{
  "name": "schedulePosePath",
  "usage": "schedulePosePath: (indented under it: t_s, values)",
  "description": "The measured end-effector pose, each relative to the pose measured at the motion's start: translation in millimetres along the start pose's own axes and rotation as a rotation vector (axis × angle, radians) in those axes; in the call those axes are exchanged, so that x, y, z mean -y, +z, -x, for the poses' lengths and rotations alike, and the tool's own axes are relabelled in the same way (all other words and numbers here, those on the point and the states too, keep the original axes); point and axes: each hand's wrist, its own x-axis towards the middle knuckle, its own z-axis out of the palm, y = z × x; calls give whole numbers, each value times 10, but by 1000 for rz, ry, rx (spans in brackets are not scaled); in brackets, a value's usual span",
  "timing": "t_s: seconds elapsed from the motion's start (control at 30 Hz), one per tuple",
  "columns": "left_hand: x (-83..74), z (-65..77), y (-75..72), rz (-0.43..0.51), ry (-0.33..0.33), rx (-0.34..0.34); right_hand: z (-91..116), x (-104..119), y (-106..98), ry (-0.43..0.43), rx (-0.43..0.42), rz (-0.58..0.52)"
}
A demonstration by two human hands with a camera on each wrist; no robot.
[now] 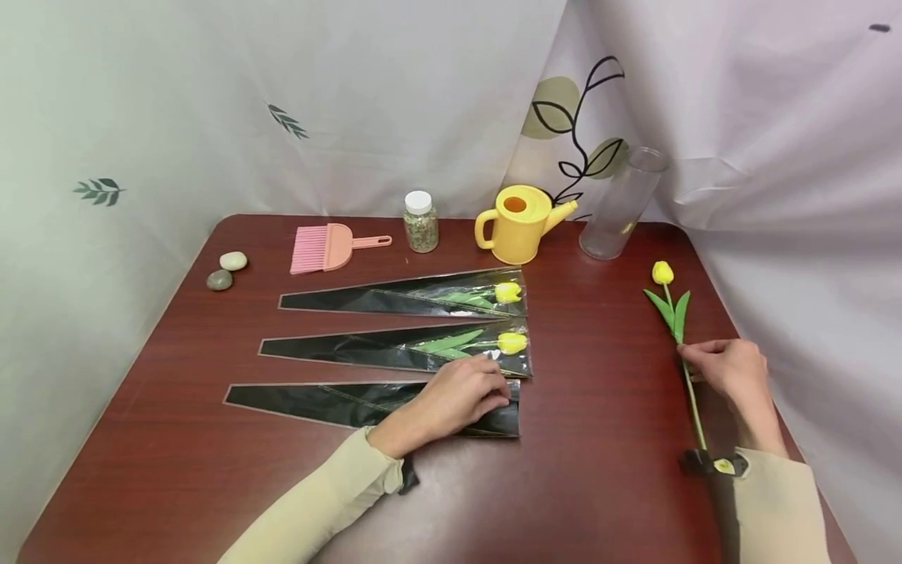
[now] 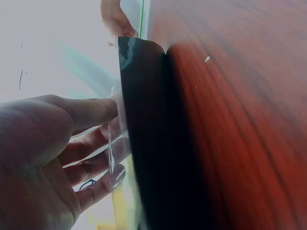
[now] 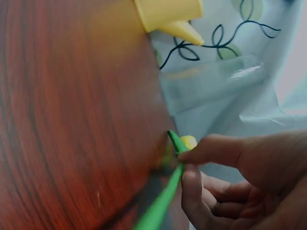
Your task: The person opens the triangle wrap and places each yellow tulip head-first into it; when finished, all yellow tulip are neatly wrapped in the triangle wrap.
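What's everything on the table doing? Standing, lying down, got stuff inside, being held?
Loose tulip: pinched in the right grip, unwrapped
Front wrapper: edge pinched by the left grip, no flower showing
Middle wrapper: lying down, yellow tulip inside
Back wrapper: lying down, yellow tulip inside
Watering can: standing
Jar: standing, white lid on, bits inside
Vase: standing, no flowers inside
Pink brush: lying down
White stone: lying by the grey stone

We find the head view bright, with pale glare on the table; in the left wrist view the backdrop washes out, in the right the flower stem blurs.
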Motion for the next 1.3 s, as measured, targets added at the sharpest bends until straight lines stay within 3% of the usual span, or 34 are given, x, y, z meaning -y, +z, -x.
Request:
schedulePosePath:
  t_s: [0.1,0.27,0.33,0.43,0.57,0.7,0.9,1.1,1.3]
  values:
    - [6,-22,-1,15,-7,15,50,14,-5,8,55,-208]
    - [30,-44,6,41,-27,28,144,61,26,-67,281,-811]
    - [41,-50,1,50,-34,20,200,104,52,-86,361,-985]
    - [54,-62,-13,59,-39,5,305,184,97,-102,365,-1125]
    - [59,-76,-25,74,-41,0,468,254,191,-85,288,-1280]
    - [56,-80,-26,91,-41,-6,635,269,313,-52,211,-1380]
    - [50,-86,-22,104,-38,-26,854,322,559,9,148,-1425]
    - [33,-99,-28,103,-30,-34,1030,537,957,92,124,-1375]
    - [4,-112,-40,103,-28,-29,1227,865,1294,286,197,-1272]
